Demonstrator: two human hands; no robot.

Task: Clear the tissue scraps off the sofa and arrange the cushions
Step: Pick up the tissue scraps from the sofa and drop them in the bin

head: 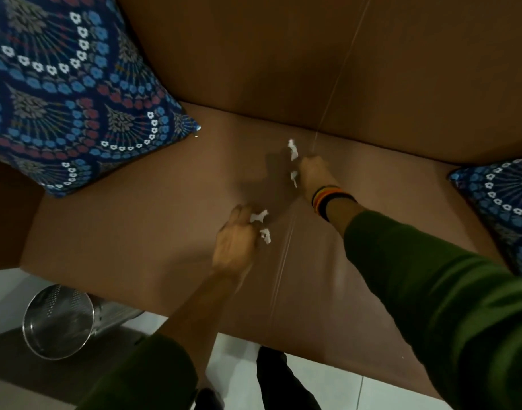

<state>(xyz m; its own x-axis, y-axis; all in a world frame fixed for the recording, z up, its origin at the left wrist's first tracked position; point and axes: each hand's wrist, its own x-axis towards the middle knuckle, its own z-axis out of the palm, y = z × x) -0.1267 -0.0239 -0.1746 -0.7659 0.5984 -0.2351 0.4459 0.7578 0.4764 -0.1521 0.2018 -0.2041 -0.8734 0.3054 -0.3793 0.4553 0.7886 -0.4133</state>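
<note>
My left hand [234, 242] is closed over white tissue scraps [261, 224] on the brown sofa seat [129, 226]; bits poke out past the fingers. Further back, near the seat's rear crease, my right hand [313, 173] grips more white tissue scraps [293, 152] that stick out above and below the fist. A blue patterned cushion [73, 90] leans against the sofa's left corner. A second blue patterned cushion [502, 202] lies at the right edge, partly cut off by the frame.
A shiny metal bin [58, 321] lies tilted on the floor below the sofa's front left edge. White floor tiles [336, 392] and my dark trouser legs show at the bottom. The brown sofa backrest [283, 54] rises behind the seat.
</note>
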